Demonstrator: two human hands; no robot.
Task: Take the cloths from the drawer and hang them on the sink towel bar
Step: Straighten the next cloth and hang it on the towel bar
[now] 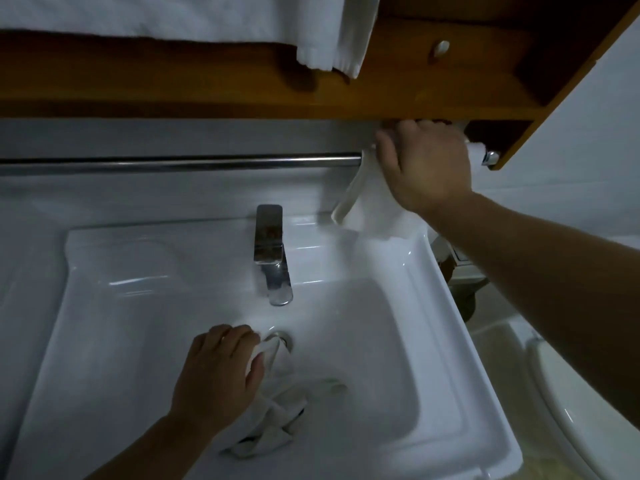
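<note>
While the left hand (221,368) hangs low over the sink (450,306), its fingers (239,332) curl round crumpled cloths (273,420), pinched at the fingertips and trailing beneath the palm inside the basin. Past the faucet (272,258), the towel bar (173,162) runs to the right hand (426,164), whose fingers close over a white cloth (367,209) draped on the bar's right end (fingertips hidden beneath the wooden shelf (415,98)).
</note>
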